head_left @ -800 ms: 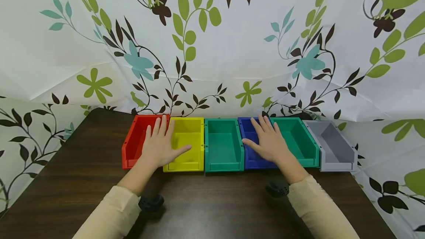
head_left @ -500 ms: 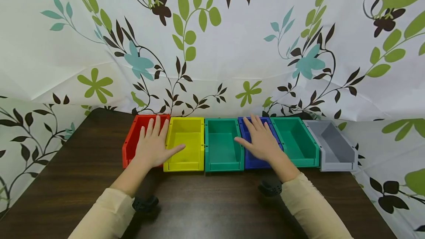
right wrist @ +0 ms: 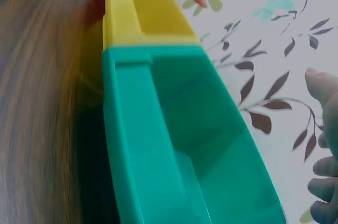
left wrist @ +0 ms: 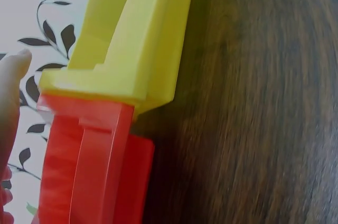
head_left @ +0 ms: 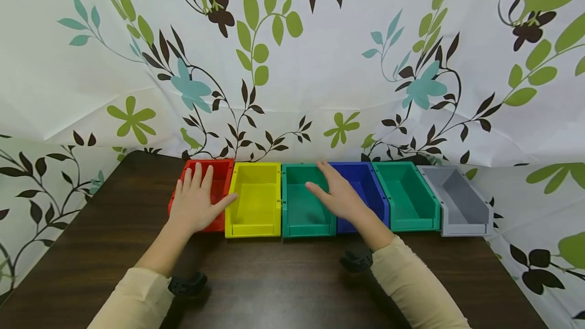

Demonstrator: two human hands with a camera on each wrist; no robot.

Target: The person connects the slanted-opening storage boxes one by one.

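Observation:
My left hand (head_left: 194, 204) hovers over the red bin (head_left: 223, 192), fingers spread and straight, thumb toward the yellow bin (head_left: 253, 199). It holds nothing. Over the line between the middle green bin (head_left: 303, 207) and the blue bin (head_left: 365, 187) is my right hand (head_left: 340, 197), turned edgewise, its thumb and straight fingers pointing up and left. Nothing is in it either. In the left wrist view the thumb shows at the left edge, above the red bin (left wrist: 95, 171). The right wrist view has several right-hand fingers (right wrist: 327, 176) apart from the green bin (right wrist: 148, 129).
Farther right in the same row stand a second green bin (head_left: 407, 197) and a grey bin (head_left: 461, 204). The row sits toward the back of a dark wooden table (head_left: 269, 283). Behind it hangs a white leaf-patterned cloth (head_left: 292, 90).
Both hands have moved left. The left hand has slid from the red-yellow border to over the red bin; the right has gone from the blue bin toward the middle green one, turning edgewise.

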